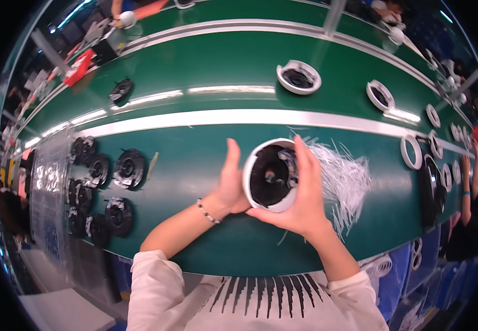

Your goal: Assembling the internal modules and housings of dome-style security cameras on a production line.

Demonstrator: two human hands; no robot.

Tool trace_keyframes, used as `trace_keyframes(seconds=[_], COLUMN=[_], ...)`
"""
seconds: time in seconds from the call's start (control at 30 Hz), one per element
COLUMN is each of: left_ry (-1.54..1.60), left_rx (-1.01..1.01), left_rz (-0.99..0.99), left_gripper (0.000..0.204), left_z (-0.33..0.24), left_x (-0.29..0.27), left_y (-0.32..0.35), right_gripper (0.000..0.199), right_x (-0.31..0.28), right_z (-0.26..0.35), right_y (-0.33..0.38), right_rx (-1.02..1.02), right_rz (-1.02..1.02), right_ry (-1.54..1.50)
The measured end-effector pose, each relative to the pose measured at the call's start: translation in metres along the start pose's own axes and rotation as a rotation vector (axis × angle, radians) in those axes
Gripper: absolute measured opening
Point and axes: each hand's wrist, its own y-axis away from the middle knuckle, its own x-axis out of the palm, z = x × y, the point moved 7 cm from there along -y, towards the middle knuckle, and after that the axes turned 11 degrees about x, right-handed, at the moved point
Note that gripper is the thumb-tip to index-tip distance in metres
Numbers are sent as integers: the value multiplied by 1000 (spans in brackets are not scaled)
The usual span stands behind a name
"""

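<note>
Both my hands hold a round white housing (pixel 248 175) with a black fan wheel (pixel 269 179) set inside it, above the green work surface (pixel 195 165). My left hand (pixel 231 185) grips the housing's left rim with the thumb raised. My right hand (pixel 304 193) cups the right side and its fingers reach over the rim onto the black wheel.
A heap of thin white plastic strips (pixel 346 179) lies right of my hands. Several black fan wheels (pixel 129 168) lie at the left beside a clear plastic sheet (pixel 49 187). White housings (pixel 298 77) ride the green belt beyond. White rings (pixel 412 151) and another person's arm (pixel 465 193) are at the right.
</note>
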Motion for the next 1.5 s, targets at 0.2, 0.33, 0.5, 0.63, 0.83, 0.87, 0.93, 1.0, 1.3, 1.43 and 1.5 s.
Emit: trace_keyframes(seconds=[0.2, 0.33, 0.5, 0.63, 0.83, 0.87, 0.93, 1.0, 1.3, 1.43, 1.5], left_ry=[-13, -139, -63, 258, -37, -51, -289, -745, -1371, -1980, -2122], left_rx=[167, 329, 416, 201, 406, 411, 634, 656, 683, 1016, 1033], left_rz=[153, 190, 131, -113, -328, -375, -279, -204, -892, -834, -864], left_gripper=[39, 68, 56, 38, 31, 31, 25, 26, 29, 28, 26], left_z=[25, 12, 12, 7, -96, -115, -171, -187, -281, -306, -309], left_x=[0, 3, 2, -13, -96, -88, -116, -104, -209, -146, -113], left_y=[-18, -7, -7, -31, -76, -81, -92, -107, -107, -92, -77], right_gripper=[103, 90, 91, 90, 48, 39, 50, 50, 56, 48, 20], right_x=[-8, 9, 10, -6, -94, -117, -155, -204, -264, -282, -289], right_z=[-13, 2, 0, -6, -26, -39, -130, -181, -318, -342, -352], right_y=[11, 23, 19, 13, 14, 13, 20, 27, 3, 12, 22], right_rx=[121, -6, -62, -122, -234, -213, 45, 215, 552, 748, 755], right_rz=[-128, -257, -274, -229, -485, -562, -413, -456, -176, -50, -72], right_ry=[-101, 40, -90, -52, 492, 720, 747, 751, 943, 1019, 963])
